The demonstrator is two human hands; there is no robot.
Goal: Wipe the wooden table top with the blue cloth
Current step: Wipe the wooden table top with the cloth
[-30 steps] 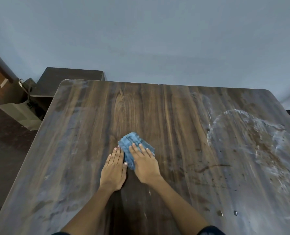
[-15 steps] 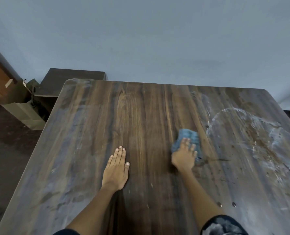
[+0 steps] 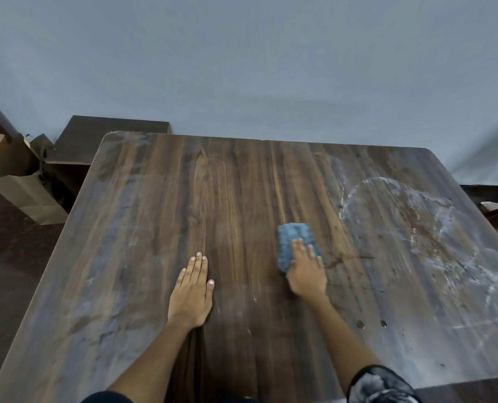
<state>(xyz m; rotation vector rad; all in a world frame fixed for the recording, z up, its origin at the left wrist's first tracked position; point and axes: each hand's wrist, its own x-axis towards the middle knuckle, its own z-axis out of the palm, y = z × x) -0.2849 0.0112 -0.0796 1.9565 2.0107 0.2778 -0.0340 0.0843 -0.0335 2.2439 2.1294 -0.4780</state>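
A dark wooden table top (image 3: 242, 184) fills most of the view. The folded blue cloth (image 3: 292, 237) lies a little right of its middle. My right hand (image 3: 307, 273) presses flat on the cloth's near part with straight fingers, slightly blurred. My left hand (image 3: 192, 289) rests flat on the bare wood to the left, fingers straight and together, apart from the cloth. A large whitish ring-shaped stain (image 3: 422, 237) with brown smears covers the table's right side, just right of the cloth.
Dusty grey patches (image 3: 96, 257) run down the table's left side. Two small dark spots (image 3: 371, 324) sit near the front right. A dark low cabinet (image 3: 111, 135) and a paper bag (image 3: 29, 184) stand behind the far left corner. A grey wall rises behind.
My right hand swept the cloth from beside my left hand to the right, toward the white stain, and has since drawn back slightly left. My left hand has stayed flat in place.
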